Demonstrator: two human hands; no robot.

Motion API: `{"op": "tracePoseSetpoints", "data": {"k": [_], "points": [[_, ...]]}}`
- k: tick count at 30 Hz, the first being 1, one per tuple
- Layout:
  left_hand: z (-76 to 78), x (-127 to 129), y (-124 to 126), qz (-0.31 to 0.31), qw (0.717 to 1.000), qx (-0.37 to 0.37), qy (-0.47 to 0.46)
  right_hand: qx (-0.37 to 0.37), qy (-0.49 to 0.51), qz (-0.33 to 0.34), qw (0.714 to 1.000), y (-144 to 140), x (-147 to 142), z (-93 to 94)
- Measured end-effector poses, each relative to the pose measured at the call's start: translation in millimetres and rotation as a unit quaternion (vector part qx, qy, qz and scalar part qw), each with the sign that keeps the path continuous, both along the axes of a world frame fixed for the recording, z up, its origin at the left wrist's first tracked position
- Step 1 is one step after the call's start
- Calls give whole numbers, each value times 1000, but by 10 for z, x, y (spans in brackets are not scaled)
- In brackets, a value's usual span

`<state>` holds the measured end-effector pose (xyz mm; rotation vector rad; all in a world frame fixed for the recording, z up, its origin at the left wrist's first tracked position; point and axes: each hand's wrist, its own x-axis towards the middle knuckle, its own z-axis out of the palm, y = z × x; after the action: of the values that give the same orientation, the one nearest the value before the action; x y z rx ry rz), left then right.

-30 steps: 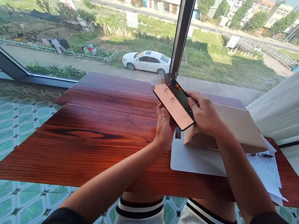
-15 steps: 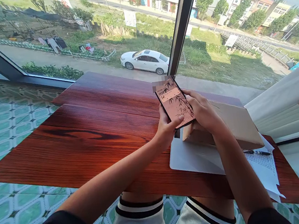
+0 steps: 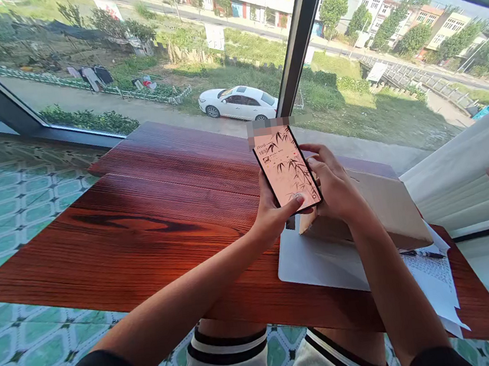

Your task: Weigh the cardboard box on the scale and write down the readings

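Note:
A smartphone [image 3: 285, 169] with a lit pink screen and a dark bamboo pattern is held above the table, tilted toward me. My left hand [image 3: 275, 212] is closed around its lower left side, with the thumb lying on the lower part of the screen. Against the phone's right edge, my right hand [image 3: 333, 181] grips with bent fingers, some hidden behind it. A blurred patch covers the top of the screen. Behind and below my right hand sits a brown cardboard box [image 3: 390, 206].
Under the box lies a flat silver-grey panel [image 3: 317, 263] on the reddish wooden table [image 3: 158, 247]. Written papers [image 3: 434, 278] with a pen [image 3: 422, 254] are at the right. A window frame [image 3: 302, 39] stands beyond the table, and a white curtain [image 3: 445, 188] hangs at the right.
My left thumb has slid slightly right on the lower screen, where a small mark now shows. The screen looks brighter, and the pale notification panel has faded. Both hands stay on the phone.

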<state>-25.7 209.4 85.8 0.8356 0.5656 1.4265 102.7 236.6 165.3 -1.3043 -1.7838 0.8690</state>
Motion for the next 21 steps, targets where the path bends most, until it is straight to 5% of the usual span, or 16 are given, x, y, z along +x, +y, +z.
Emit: {"op": "tracePoseSetpoints", "data": {"k": [21], "points": [[34,-23,30,3,996,-2,-88,15,-8,44,999,-42,27,8]]}}
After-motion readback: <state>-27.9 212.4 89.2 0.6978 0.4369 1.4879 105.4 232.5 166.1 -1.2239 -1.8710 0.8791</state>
